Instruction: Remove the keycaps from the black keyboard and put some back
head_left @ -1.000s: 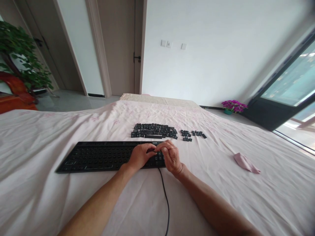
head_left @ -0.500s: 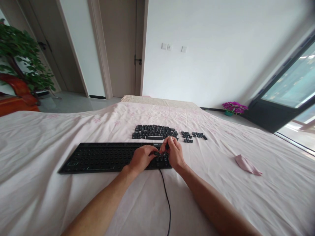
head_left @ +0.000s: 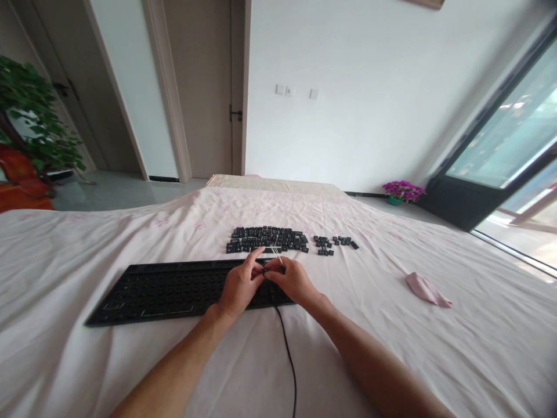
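Note:
A black keyboard (head_left: 174,287) lies on the pink sheet with nearly all its keycaps off. Both my hands meet over its right end. My left hand (head_left: 239,285) pinches a small black keycap (head_left: 264,270) between thumb and fingers. My right hand (head_left: 292,281) is closed on a thin wire keycap puller (head_left: 275,253) whose prongs stick up behind the fingers. Rows of removed black keycaps (head_left: 266,239) lie just beyond the keyboard, with a smaller loose group (head_left: 331,244) to their right.
The keyboard's black cable (head_left: 288,360) runs toward me between my forearms. A crumpled pink cloth (head_left: 425,289) lies on the sheet at the right. A potted plant (head_left: 30,116) stands far left, purple flowers (head_left: 401,190) by the window.
My right hand pulled back from the keyboard's far right edge and rose a little, and both hands came together over a keycap. The camera tilted slightly.

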Available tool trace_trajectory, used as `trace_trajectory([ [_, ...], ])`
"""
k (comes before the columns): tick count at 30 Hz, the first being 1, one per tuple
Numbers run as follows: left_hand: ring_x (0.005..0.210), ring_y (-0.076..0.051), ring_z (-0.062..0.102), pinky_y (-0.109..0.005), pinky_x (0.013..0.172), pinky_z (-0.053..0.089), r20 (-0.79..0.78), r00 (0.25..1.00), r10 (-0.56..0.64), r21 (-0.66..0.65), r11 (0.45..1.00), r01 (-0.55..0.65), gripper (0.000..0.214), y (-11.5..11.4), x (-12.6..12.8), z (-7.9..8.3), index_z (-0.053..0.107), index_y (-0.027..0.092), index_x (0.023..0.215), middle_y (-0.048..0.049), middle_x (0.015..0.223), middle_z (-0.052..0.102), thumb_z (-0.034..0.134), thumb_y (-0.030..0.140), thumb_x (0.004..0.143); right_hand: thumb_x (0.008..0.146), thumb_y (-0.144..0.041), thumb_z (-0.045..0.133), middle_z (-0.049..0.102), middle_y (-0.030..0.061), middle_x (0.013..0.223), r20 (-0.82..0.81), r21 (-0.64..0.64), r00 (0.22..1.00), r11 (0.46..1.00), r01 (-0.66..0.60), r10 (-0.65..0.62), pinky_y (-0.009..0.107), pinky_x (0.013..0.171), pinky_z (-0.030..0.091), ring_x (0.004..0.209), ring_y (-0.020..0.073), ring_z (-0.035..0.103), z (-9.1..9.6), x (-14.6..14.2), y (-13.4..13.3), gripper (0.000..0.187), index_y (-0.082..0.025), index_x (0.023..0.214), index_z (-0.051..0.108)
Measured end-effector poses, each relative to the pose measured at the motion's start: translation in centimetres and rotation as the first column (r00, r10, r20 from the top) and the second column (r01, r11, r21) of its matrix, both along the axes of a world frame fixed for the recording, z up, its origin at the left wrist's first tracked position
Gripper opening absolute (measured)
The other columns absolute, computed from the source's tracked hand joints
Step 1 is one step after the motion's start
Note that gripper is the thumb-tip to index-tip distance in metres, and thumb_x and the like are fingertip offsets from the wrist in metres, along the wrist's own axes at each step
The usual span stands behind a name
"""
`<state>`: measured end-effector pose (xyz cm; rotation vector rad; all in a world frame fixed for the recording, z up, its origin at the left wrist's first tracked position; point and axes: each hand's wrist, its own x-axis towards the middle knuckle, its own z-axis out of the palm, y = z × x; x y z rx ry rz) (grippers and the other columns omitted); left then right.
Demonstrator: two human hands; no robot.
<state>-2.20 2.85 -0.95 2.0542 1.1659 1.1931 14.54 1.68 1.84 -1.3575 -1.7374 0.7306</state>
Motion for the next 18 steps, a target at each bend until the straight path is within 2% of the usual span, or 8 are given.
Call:
trace_trajectory([
  [5,0.077,-0.014,0.068,-0.027,0.075,0.052,0.005,0.999,-0.035,-0.046,0.998,0.035,0.059,0.1,0.0,-0.1,0.045,0.029,0.136,0.0019,0.09,0.071,0.058,0.015,0.081,0.066,-0.018,0.072,0.066,-0.0029,0.071,-0.055,-0.053,0.998,0.998,0.017,-0.019,0.023,0.059,0.041,0.064,0.0122,0.057,0.1,0.2,-0.2,0.012,-0.019,0.077,0.067],
  [9,0.079,-0.015,0.068,-0.029,0.077,0.052,-0.056,0.996,-0.07,-0.062,0.996,0.066,0.054,0.3,0.1,-0.4,0.048,0.028,0.135,0.0008,0.093,0.071,0.057,0.02,0.082,0.065,-0.022,0.073,0.063,-0.0036,0.068,-0.114,-0.049,0.992,0.997,0.056,-0.061,0.021,0.055,0.042,0.06,0.0111,0.056,0.0,2.4,1.0,0.014,-0.018,0.077,0.067],
  [13,0.083,-0.016,0.069,-0.03,0.08,0.053,-0.08,0.992,-0.099,-0.059,0.994,0.094,0.04,0.3,0.1,-0.5,0.057,0.026,0.124,-0.0001,0.093,0.072,0.054,0.024,0.085,0.067,-0.03,0.071,0.063,-0.0025,0.068,-0.116,-0.023,0.973,0.98,0.199,-0.2,0.022,0.047,0.043,0.051,0.0103,0.054,-0.4,8.1,3.4,0.019,-0.017,0.08,0.067],
  [15,0.084,-0.017,0.069,-0.03,0.081,0.053,-0.087,0.991,-0.103,-0.051,0.994,0.099,0.034,0.4,0.1,-0.5,0.061,0.025,0.119,-0.0004,0.093,0.072,0.053,0.025,0.086,0.067,-0.031,0.07,0.063,-0.0019,0.066,-0.06,-0.002,0.944,0.946,0.324,-0.324,0.022,0.047,0.043,0.05,0.0107,0.054,-0.7,12.0,4.5,0.02,-0.016,0.081,0.068],
  [18,0.085,-0.017,0.07,-0.029,0.08,0.054,-0.102,0.99,-0.1,-0.051,0.994,0.095,0.03,0.4,0.1,-0.5,0.064,0.025,0.114,-0.0006,0.093,0.073,0.052,0.026,0.087,0.067,-0.03,0.067,0.065,-0.0011,0.066,0.079,0.019,0.858,0.861,0.508,-0.508,0.023,0.051,0.043,0.05,0.0112,0.055,-1.4,17.9,5.2,0.02,-0.016,0.081,0.069],
])
